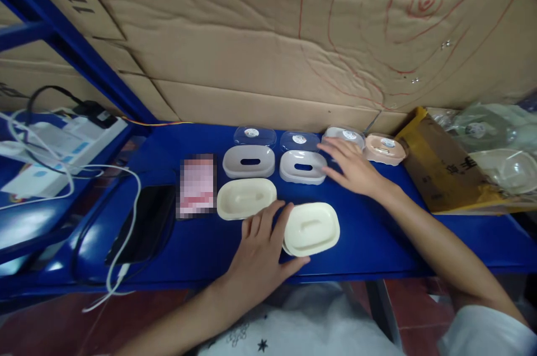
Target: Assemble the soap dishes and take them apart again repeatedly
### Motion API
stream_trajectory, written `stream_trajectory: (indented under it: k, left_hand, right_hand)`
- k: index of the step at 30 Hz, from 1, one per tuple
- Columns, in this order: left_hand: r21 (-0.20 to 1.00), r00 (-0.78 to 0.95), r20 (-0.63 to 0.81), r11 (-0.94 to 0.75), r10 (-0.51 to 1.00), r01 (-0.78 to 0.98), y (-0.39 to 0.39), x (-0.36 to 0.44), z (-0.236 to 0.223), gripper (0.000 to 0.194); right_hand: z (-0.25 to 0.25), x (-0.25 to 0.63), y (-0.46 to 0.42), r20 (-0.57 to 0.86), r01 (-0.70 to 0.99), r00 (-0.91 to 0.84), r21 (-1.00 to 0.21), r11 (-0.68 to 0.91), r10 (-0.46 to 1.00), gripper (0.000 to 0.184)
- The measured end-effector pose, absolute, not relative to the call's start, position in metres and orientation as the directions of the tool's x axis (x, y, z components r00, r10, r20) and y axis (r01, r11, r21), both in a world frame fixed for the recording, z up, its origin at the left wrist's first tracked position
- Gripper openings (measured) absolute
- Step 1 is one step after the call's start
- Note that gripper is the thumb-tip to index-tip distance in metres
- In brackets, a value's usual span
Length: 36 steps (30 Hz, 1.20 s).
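My left hand (260, 244) lies at the left side of a cream soap dish tray (321, 230), thumb and fingers apart around its near corner. It seems to touch the edge without gripping it. Beyond its fingertips sits another cream tray (235, 199). My right hand (350, 168) reaches over the table with fingers spread, beside a pale grey tray (289, 174) with an oval slot and a clear lid with a round sticker (342, 135). A second slotted pale tray (232, 165) stands to the left, and clear lids (268, 136) (287, 140) lie behind the pale trays.
A peach soap dish (390, 154) sits by an open carton (448, 182) of clear plastic parts at right. To the left are a blurred pink packet (197, 185), a black phone (140, 224) with a white cable, and power strips (62, 149). Cardboard (230, 37) stands behind the blue table.
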State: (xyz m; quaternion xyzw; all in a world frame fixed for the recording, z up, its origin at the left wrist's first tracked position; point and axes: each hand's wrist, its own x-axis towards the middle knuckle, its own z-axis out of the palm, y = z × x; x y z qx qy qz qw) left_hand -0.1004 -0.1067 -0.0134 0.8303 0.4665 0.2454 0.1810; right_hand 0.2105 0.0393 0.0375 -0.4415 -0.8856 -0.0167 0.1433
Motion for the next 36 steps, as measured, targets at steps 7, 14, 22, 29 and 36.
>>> stream_trajectory:
  k: [7,14,22,29,36]
  left_hand:
    - [0.371,0.499,0.197,-0.535,0.844,0.759,-0.069,-0.087,-0.002,0.080]
    - [0.375,0.487,0.204,-0.528,0.849,0.762,-0.064,-0.084,0.002,0.057]
    - [0.906,0.394,0.252,-0.359,0.884,0.223,-0.092,-0.083,0.022,0.097]
    - [0.979,0.283,0.141,-0.091,0.949,-0.183,-0.096,-0.080,0.014,0.112]
    - [0.956,0.260,-0.054,0.125,0.964,-0.266,-0.095,-0.078,-0.003,0.108]
  right_hand:
    - [0.039,0.282,0.100,0.101,0.943,-0.326,-0.042,0.331,0.940,0.092]
    - [0.025,0.282,0.118,0.174,0.943,-0.304,-0.087,0.322,0.937,0.093]
    - [0.066,0.234,0.024,0.334,0.771,-0.301,-0.466,0.434,0.893,0.094]
    - [0.079,0.159,-0.068,0.260,0.472,-0.610,-0.640,0.607,0.748,0.097]
    - [0.060,0.232,0.022,0.394,0.878,-0.259,-0.285,0.385,0.882,0.092]
